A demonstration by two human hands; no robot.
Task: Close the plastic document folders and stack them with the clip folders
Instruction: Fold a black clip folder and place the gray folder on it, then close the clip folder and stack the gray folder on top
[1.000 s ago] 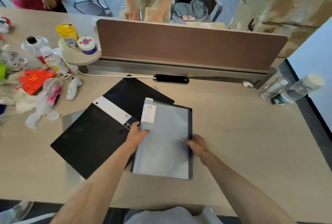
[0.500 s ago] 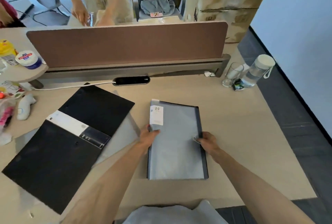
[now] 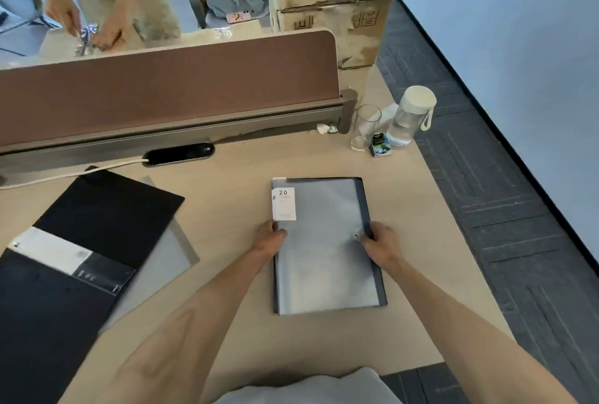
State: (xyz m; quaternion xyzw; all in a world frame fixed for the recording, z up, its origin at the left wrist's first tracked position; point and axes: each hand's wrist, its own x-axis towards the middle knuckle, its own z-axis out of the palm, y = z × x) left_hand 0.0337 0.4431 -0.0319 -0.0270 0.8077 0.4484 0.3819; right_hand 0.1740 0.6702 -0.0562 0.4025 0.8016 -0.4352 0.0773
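A closed grey translucent plastic folder point(image 3: 324, 261) with a dark spine, a snap button and a white "20" label lies flat on the wooden desk, right of centre. My left hand point(image 3: 268, 240) grips its left edge and my right hand point(image 3: 379, 241) grips its right edge near the snap. To the left, apart from it, a black clip folder point(image 3: 81, 235) with a white label strip lies open over a grey sheet point(image 3: 162, 261).
A brown divider panel point(image 3: 168, 86) runs along the desk's far side, with a black power socket point(image 3: 180, 153) and white cable below it. A glass point(image 3: 364, 128) and water bottle point(image 3: 410, 115) stand at the far right corner. The desk's right edge is close. Another person stands behind the divider.
The grey folder, held in both hands, has slid right, away from the black clip folder, and now lies square on the desk. The view has swung to the right.
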